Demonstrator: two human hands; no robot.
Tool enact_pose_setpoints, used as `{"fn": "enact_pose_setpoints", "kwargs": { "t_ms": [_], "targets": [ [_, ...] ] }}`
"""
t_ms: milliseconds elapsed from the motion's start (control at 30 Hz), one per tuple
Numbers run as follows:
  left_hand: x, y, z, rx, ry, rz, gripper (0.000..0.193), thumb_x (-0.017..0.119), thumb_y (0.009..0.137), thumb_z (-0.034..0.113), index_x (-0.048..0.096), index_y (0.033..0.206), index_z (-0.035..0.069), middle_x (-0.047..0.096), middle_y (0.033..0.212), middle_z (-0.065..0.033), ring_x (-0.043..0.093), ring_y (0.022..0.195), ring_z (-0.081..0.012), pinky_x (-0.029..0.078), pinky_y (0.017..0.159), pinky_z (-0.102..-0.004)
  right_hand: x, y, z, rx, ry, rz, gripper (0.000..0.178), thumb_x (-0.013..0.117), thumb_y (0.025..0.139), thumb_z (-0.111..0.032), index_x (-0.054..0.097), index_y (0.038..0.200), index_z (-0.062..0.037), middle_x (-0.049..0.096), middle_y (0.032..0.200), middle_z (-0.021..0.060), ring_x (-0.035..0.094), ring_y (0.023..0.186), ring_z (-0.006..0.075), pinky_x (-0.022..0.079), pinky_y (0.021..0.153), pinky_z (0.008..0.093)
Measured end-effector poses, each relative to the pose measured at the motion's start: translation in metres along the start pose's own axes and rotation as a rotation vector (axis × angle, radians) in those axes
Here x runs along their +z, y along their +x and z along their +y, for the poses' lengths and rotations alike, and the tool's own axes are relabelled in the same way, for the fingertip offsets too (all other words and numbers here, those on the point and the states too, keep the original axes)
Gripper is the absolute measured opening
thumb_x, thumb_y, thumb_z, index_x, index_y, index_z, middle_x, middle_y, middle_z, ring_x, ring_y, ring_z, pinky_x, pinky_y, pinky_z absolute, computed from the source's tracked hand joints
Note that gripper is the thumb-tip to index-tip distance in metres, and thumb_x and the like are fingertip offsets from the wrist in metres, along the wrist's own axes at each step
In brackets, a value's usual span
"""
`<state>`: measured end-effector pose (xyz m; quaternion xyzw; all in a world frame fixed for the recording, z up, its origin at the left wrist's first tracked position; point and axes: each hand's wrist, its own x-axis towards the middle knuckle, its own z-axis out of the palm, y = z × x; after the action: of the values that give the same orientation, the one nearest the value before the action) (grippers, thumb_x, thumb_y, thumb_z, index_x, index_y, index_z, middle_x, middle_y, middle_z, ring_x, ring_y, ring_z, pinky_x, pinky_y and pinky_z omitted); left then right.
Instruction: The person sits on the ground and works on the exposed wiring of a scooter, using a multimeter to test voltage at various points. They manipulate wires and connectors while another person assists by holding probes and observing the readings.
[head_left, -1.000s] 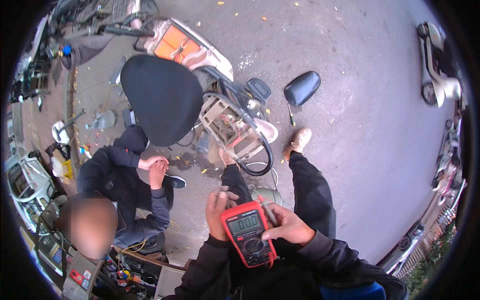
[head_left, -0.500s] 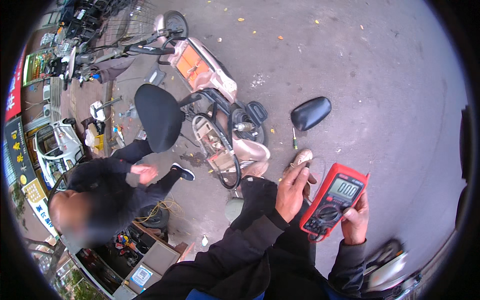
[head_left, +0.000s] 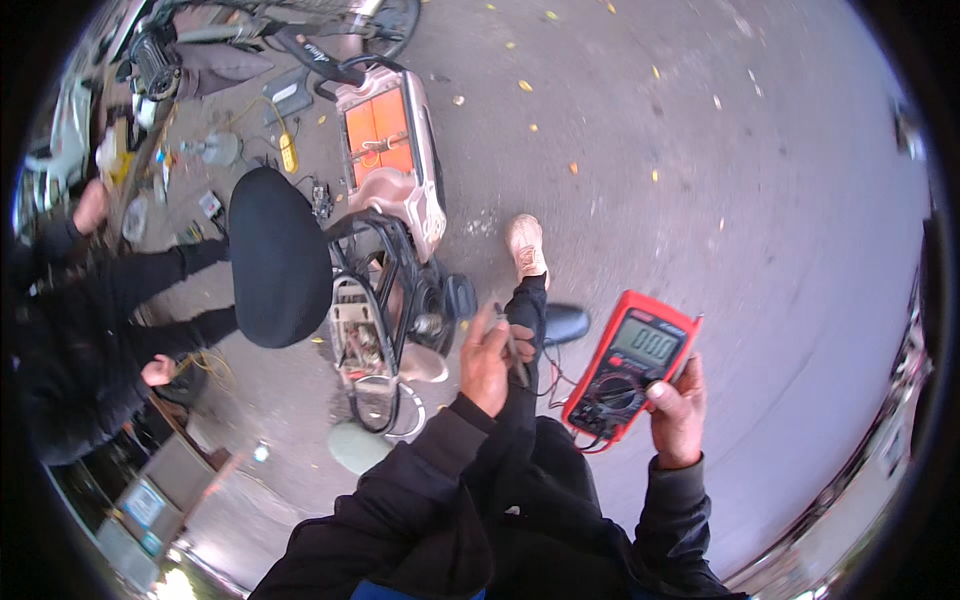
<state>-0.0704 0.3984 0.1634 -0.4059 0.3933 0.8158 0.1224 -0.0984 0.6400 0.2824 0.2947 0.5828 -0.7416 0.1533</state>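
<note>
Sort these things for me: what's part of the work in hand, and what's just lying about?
In the work:
red multimeter, in the right hand
slim probe, in the left hand
probably the opened-up pink scooter

Apparently just lying about:
yellow power strip
clear container
fallen leaves

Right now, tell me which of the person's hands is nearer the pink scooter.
Left. The left hand is right of the pink scooter in the picture, not touching it; the right hand is farther right, holding the red multimeter.
</note>
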Motion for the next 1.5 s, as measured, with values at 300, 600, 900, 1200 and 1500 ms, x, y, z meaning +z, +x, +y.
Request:
{"fn": "enact_pose_setpoints", "kwargs": {
  "t_ms": [300,600,900,1200,1500],
  "targets": [
    [0.012,0.166,0.099,0.225,-0.130,0.361,0.042,0.052,0.110,0.013,0.054,0.150,0.002,0.073,0.104,-0.0124,0.065,0.074,-0.0157,0.052,0.062,-0.0298,0.162,0.265,-0.067,0.086,-0.488,-0.391,0.064,0.081,0.088,-0.021,0.055,0.142,0.0011,0.067,0.107,0.0017,0.058,0.084,0.0070,0.044,0.067,0.0226],
    [0.013,0.253,0.144,0.369,-0.396,0.609,0.060,0.049,0.097,0.001,0.045,0.157,0.004,0.067,0.123,-0.0172,0.069,0.088,-0.0227,0.055,0.072,-0.0342,0.297,0.466,-0.014,0.204,-0.480,-0.710,0.067,0.090,0.083,-0.030,0.064,0.134,0.0030,0.071,0.105,0.0062,0.065,0.091,0.0144,0.052,0.079,0.0297],
    [-0.036,0.365,0.131,0.614,-0.715,0.570,0.078,0.042,0.089,-0.013,0.029,0.164,0.001,0.059,0.136,-0.0204,0.063,0.116,-0.0309,0.051,0.104,-0.0420,0.369,0.564,0.060,0.112,-0.907,-0.992,0.075,0.091,0.078,-0.038,0.064,0.130,0.0079,0.075,0.108,0.0187,0.072,0.097,0.0232,0.056,0.087,0.0356],
    [-0.127,0.403,0.145,0.683,-0.482,0.554,0.058,0.052,0.103,-0.006,0.043,0.159,0.004,0.067,0.117,-0.0096,0.071,0.116,-0.0277,0.057,0.101,-0.0369,0.453,0.603,0.166,0.061,-1.105,-1.242,0.068,0.085,0.088,-0.035,0.058,0.134,0.0078,0.071,0.119,0.0186,0.072,0.105,0.0248,0.057,0.088,0.0373],
    [-0.149,0.402,0.192,0.894,0.358,1.146,0.037,0.057,0.105,0.020,0.062,0.135,0.000,0.057,0.085,-0.0010,0.049,0.074,-0.0093,0.042,0.066,-0.0262,0.495,0.625,0.164,0.000,-1.346,-1.551,0.064,0.086,0.086,-0.035,0.060,0.126,0.0076,0.071,0.095,0.0127,0.067,0.070,0.0170,0.052,0.056,0.0326]
  ]
}}
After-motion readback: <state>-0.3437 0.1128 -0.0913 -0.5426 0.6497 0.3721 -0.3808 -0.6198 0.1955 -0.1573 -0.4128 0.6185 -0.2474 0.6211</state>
